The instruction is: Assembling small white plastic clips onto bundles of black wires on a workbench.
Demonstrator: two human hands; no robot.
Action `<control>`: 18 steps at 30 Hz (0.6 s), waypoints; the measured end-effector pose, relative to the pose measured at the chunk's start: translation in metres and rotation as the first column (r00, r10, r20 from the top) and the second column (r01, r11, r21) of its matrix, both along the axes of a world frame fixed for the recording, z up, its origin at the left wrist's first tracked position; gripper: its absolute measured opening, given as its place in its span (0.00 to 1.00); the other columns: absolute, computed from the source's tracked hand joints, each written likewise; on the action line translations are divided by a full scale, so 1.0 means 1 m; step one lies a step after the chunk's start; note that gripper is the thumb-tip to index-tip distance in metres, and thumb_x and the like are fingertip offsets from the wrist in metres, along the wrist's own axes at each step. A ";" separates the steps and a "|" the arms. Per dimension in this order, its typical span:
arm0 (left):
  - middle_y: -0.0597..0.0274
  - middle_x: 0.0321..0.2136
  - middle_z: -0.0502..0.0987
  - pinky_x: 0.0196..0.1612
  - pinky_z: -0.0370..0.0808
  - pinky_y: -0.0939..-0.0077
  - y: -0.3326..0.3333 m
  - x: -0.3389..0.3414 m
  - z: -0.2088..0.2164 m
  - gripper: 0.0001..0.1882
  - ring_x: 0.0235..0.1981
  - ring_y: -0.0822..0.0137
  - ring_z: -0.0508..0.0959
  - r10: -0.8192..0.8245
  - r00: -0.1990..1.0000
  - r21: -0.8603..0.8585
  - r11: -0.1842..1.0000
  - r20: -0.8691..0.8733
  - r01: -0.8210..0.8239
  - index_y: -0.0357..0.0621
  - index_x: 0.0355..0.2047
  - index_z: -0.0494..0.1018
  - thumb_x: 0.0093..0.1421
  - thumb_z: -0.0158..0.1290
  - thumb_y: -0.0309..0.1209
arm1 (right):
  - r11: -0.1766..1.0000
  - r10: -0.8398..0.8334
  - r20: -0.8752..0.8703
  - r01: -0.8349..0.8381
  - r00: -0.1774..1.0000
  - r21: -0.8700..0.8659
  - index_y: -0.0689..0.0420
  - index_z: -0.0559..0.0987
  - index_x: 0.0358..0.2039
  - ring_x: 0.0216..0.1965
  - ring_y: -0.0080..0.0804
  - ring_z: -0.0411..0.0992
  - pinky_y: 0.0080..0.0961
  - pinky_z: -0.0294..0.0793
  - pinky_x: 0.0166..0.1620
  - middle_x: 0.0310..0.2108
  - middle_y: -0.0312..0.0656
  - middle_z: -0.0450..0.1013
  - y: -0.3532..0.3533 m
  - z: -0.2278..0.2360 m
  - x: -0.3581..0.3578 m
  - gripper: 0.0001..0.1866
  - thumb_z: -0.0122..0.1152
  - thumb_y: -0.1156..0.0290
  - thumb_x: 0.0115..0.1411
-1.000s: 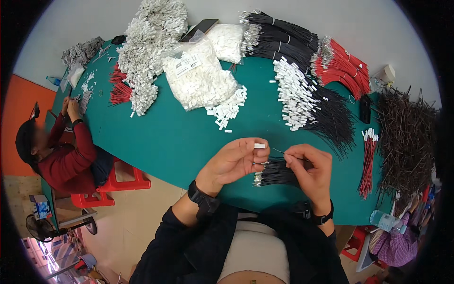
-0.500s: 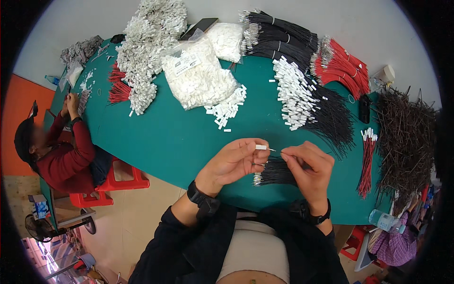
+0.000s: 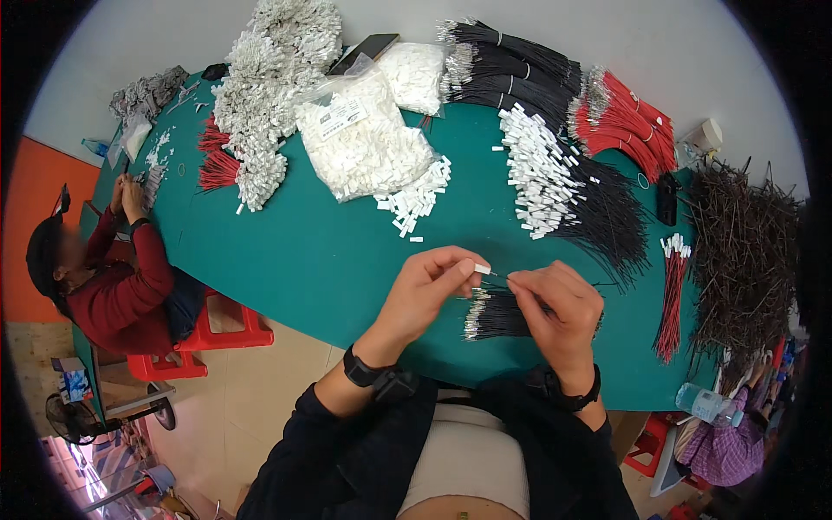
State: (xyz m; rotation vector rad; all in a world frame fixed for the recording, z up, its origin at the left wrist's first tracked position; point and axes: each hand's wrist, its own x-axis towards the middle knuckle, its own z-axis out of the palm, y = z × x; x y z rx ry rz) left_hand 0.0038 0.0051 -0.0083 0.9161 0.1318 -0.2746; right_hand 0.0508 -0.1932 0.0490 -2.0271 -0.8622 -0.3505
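Observation:
Between the thumb and fingers of my left hand (image 3: 431,290) is a small white connector housing (image 3: 483,269). My right hand (image 3: 563,312) pinches a thin black wire (image 3: 497,275) whose end is at the housing's right end; whether it sits inside is too small to tell. Below both hands lies a bundle of black wires (image 3: 498,316) with metal terminals at its left end, partly covered by my right hand. A loose pile of white housings (image 3: 414,201) lies beyond my left hand.
A bulging clear bag of white housings (image 3: 364,143) stands on the green table (image 3: 286,251). Black wires with white housings (image 3: 537,173) lie beyond my right hand, red bundles (image 3: 628,126) behind. A tangled dark wire heap (image 3: 745,260) fills the right. Another person (image 3: 113,277) sits left.
My hands have come closer together, and the black wire's end has moved left to the white housing. My left fingers have closed in more around the housing.

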 end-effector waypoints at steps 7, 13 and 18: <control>0.66 0.33 0.80 0.40 0.72 0.82 -0.001 -0.006 0.010 0.06 0.35 0.78 0.75 0.082 0.981 0.366 0.920 0.174 -0.141 0.34 0.40 0.81 0.68 0.59 0.26 | 0.999 0.034 -0.056 -0.034 0.998 0.006 0.62 0.84 0.33 0.25 0.36 0.74 0.28 0.72 0.28 0.26 0.42 0.78 0.001 -0.001 -0.003 0.09 0.72 0.85 0.50; 0.66 0.33 0.80 0.40 0.72 0.83 -0.006 -0.009 0.010 0.05 0.35 0.78 0.75 0.096 0.979 0.318 0.936 0.178 -0.149 0.34 0.39 0.80 0.67 0.60 0.25 | 0.999 0.025 -0.162 -0.021 0.987 0.026 0.61 0.84 0.33 0.23 0.31 0.74 0.25 0.70 0.26 0.25 0.41 0.77 0.000 -0.004 -0.006 0.08 0.71 0.84 0.52; 0.66 0.33 0.80 0.41 0.73 0.83 -0.008 -0.010 0.011 0.05 0.35 0.78 0.76 0.103 0.978 0.329 0.931 0.182 -0.159 0.34 0.38 0.80 0.67 0.60 0.24 | 0.996 0.006 -0.289 0.021 0.957 0.090 0.61 0.85 0.33 0.20 0.22 0.71 0.20 0.67 0.23 0.25 0.39 0.76 0.000 -0.009 -0.009 0.05 0.70 0.83 0.56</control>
